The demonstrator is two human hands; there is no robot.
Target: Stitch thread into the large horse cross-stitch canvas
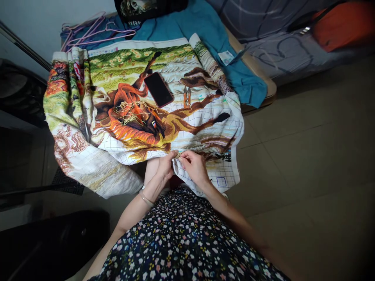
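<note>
A large cross-stitch cloth (187,136) with horses on a printed grid lies over the bed edge and hangs down to my lap. My left hand (165,166) grips a fold of it near the front, thumb on top. Right beside it, my right hand (195,166) has thumb and forefinger pinched together at the cloth; whatever is between them is too small to make out. A tangle of yellow thread (133,111) rests on the stitched horse. Farther back on the cloth lie a dark phone (159,89) and orange thread snips (187,97).
Pink hangers (102,37) and a black bag (146,9) are at the back on the teal sheet (202,21). The cloth's rolled sides bulge at left and right. An orange bag (342,25) sits at far right. Tiled floor (293,156) extends on the right.
</note>
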